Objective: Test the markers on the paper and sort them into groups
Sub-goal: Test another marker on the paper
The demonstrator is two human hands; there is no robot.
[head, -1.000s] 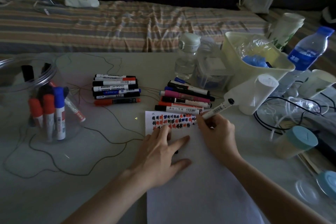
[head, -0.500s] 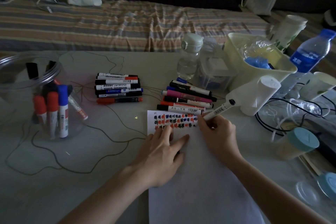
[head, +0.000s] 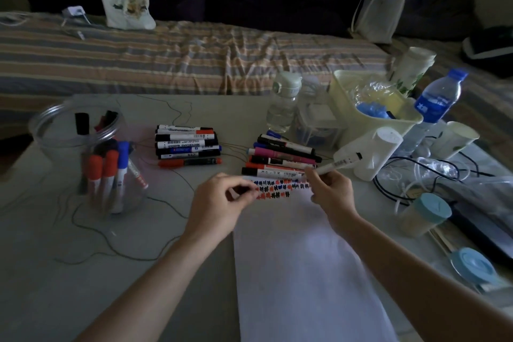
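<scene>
A white paper sheet [head: 299,258] lies on the table, its top edge filled with rows of red, blue and black test marks [head: 277,189]. My right hand [head: 333,194] grips a white-barrelled marker [head: 337,164] at the sheet's top right corner, with its far end pointing up and right. My left hand [head: 216,208] hovers over the sheet's top left corner and pinches a small dark piece [head: 244,189], apparently a marker cap. One pile of markers [head: 187,144] lies left of centre. A second pile [head: 280,158] lies just beyond the paper. A clear jar [head: 91,158] at the left holds several more markers.
A thin cord [head: 111,233] loops over the table's left half. At the right stand a clear bottle [head: 283,100], a yellow basket [head: 361,119], a blue-labelled water bottle [head: 438,97], a white cup [head: 372,153], cables and blue-lidded containers [head: 424,214]. A striped bed lies beyond.
My left hand has lifted off the paper, where it lay flat, and now pinches the small dark piece. My right hand has raised the marker's tip off the sheet.
</scene>
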